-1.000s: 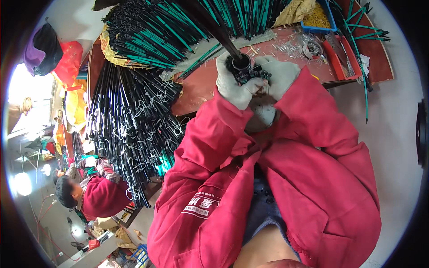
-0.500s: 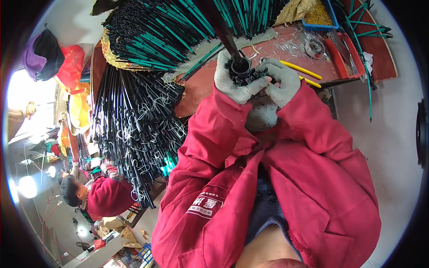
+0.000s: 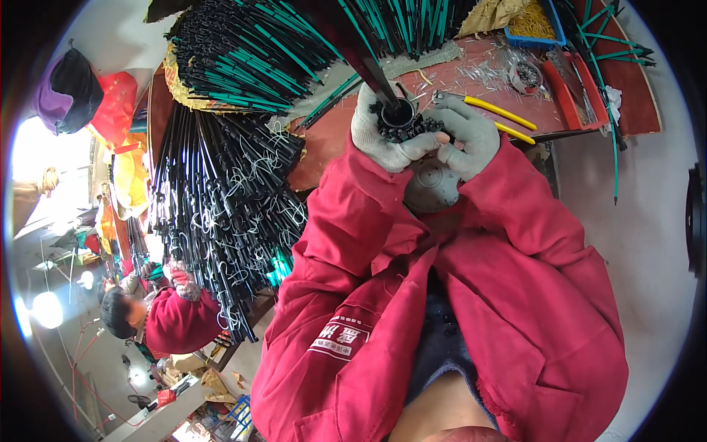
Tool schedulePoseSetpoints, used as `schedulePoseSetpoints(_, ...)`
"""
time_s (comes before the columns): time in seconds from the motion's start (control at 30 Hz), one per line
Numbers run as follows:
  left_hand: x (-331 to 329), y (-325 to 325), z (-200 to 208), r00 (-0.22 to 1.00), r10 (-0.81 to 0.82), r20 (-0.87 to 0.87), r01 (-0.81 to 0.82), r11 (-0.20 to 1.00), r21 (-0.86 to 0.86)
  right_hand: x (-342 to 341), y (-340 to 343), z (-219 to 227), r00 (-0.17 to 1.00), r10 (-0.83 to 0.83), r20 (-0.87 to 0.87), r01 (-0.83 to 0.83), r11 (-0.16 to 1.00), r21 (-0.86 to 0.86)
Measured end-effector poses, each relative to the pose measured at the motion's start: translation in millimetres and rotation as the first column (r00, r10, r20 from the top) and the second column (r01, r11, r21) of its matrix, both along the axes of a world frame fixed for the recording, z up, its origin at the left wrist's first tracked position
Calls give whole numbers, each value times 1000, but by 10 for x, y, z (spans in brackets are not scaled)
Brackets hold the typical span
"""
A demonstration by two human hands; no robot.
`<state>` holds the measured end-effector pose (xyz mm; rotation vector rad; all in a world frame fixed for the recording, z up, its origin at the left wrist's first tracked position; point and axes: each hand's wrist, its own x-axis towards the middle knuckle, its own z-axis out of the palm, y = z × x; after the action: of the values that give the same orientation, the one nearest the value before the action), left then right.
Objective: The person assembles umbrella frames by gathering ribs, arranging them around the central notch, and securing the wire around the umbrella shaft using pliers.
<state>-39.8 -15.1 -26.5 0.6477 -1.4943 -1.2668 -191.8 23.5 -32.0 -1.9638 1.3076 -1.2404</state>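
Observation:
A dark upright shaft comes down from the top edge to a black ring-shaped cup. Bunched around the cup are small black joints, like the end of an umbrella frame. My left hand, in a whitish knit glove, wraps this cluster from the left, its thumb lying across the near side. On the right side my gloved right hand is closed, thumb and fingers pressed together against the joints; what they pinch is hidden. Pliers with yellow handles lie just beyond my right hand.
A grey round disc sits below my hands. Black-and-teal ribs pile at the back; black frames with white cords hang left. A red tray and blue bin stand right. Another person works at far left.
My right hand has shifted slightly, its fingers drawn more over the right edge of the black joints. The left hand keeps its hold. The other person's arm has moved.

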Motion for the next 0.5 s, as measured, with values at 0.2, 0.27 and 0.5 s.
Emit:
schedulePoseSetpoints(0.2,8,-11,72,997,-79,-5,79,996,50,-7,-33,-32,999,35,8,-35,999,0)
schedulePoseSetpoints(0.27,-20,17,86,995,-82,-52,85,994,74,-29,-87,-13,997,74,21,-75,996,45)
schedulePoseSetpoints(0.5,41,-38,51,970,-194,-149,208,974,88,-104,-386,-156,877,181,445,-411,763,500)
